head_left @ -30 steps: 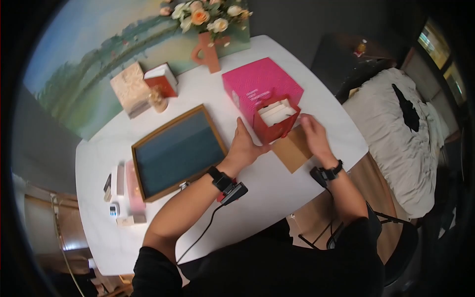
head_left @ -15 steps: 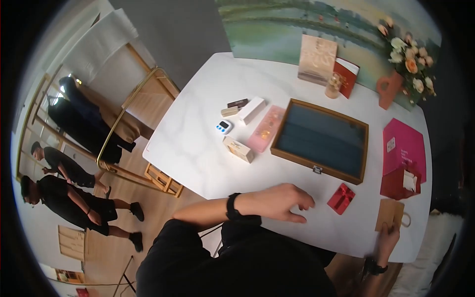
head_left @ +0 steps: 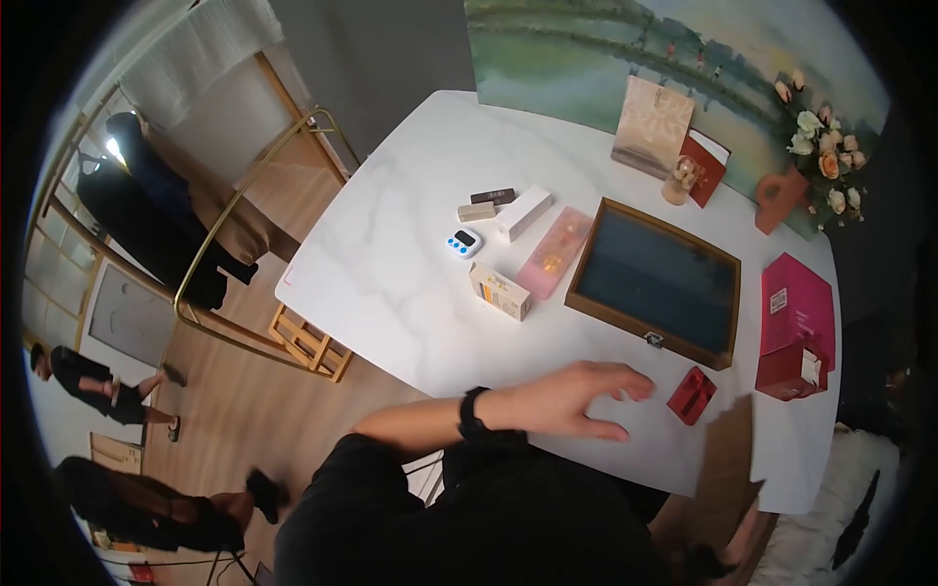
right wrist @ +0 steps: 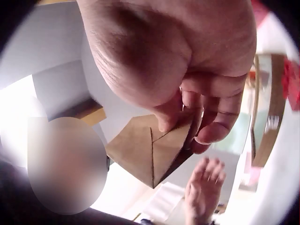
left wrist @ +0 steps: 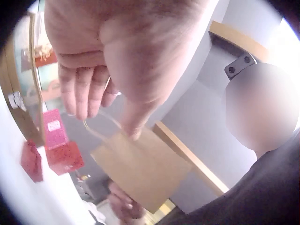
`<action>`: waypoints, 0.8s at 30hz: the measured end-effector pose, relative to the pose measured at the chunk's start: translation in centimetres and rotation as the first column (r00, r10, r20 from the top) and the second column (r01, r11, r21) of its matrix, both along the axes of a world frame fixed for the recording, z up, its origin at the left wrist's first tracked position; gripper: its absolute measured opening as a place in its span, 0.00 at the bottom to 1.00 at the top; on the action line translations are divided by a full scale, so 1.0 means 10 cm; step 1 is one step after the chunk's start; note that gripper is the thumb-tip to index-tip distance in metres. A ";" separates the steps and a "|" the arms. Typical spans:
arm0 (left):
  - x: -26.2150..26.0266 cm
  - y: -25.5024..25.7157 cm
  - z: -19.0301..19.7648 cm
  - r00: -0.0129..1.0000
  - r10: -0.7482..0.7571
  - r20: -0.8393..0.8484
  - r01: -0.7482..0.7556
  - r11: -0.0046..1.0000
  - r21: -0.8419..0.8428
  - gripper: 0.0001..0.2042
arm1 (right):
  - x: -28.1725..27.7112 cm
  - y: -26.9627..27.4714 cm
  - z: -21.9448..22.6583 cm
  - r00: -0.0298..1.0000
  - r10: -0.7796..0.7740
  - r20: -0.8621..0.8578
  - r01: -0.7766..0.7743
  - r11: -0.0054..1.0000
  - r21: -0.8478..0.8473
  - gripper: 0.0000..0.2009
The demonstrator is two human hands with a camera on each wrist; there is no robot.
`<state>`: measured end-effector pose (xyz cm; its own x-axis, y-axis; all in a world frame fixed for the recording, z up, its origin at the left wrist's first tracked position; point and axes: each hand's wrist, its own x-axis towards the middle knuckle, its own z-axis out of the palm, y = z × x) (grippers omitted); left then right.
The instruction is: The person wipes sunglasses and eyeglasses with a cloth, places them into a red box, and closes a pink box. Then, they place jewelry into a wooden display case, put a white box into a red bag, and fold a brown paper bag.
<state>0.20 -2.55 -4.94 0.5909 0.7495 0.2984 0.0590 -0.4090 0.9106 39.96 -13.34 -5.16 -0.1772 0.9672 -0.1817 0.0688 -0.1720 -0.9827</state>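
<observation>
You are gripping a brown paper bag (head_left: 725, 454) by its folded bottom with your right hand (right wrist: 173, 61), thumb on one side and fingers curling round the other, and you are holding it up by the near edge of the table (head_left: 391, 337), toward your right. Your left hand (head_left: 567, 398) is hovering over the near edge, its fingers loosely spread and gripping nothing; it is pointing toward the small red gift box (head_left: 692, 396) without touching it. In the left wrist view the bag's handle loop (left wrist: 96, 131) is hanging near those fingers, though the head view is showing that hand well apart from the bag. As for progress, you are seemingly working at an early stage: the bag is in your grip and off the tabletop, while the ribboned gift box is lying loose, just beside the wooden case (head_left: 655, 283), which is resting with its lid down. Whether anything is sitting inside the bag, you are not letting the cameras see (its mouth is facing away, so I cannot tell). Handling the bag with both hands seems to be remaining undone. Farther right, a red bag (head_left: 785, 375) is standing against the pink box (head_left: 798, 303), and neither hand is touching them.
</observation>
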 end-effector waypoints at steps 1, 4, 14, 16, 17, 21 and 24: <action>0.12 -0.03 0.02 0.989 -0.046 0.138 0.038 0.998 0.058 0.25 | -0.20 0.10 0.05 0.991 0.113 -0.078 -0.117 0.992 -0.046 0.12; 0.32 -0.13 0.02 0.961 -0.155 0.231 0.160 0.987 -0.003 0.30 | -0.36 0.31 0.06 0.929 0.345 -0.136 -0.362 0.921 -0.141 0.21; -0.01 -0.17 -0.29 0.883 0.402 0.243 -0.384 0.915 -0.123 0.32 | -1.15 0.92 -0.38 0.906 0.423 -0.021 -0.413 0.893 0.179 0.29; 0.00 -0.12 -0.31 0.857 0.464 0.225 -0.446 0.886 -0.128 0.32 | -0.89 0.83 -0.57 0.929 0.369 0.002 -0.362 0.911 0.199 0.30; 0.00 -0.07 -0.38 0.835 0.459 0.303 -0.403 0.885 -0.233 0.32 | -0.91 0.87 -0.61 0.905 0.420 -0.071 -0.402 0.897 0.182 0.32; -0.01 -0.07 -0.27 0.914 0.336 0.226 -0.290 0.932 -0.216 0.33 | -0.85 0.94 -0.80 0.866 0.469 0.173 -0.499 0.787 0.363 0.30; 0.10 -0.08 -0.28 0.888 0.404 0.218 -0.321 0.886 -0.335 0.30 | -0.81 0.98 -0.93 0.847 0.381 0.371 -0.517 0.752 0.409 0.26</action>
<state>1.16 -3.31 -7.71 0.1862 0.9709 0.1509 -0.1157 -0.1308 0.9846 31.88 -3.58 -14.47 -0.6279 0.7577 0.1780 0.2688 0.4258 -0.8640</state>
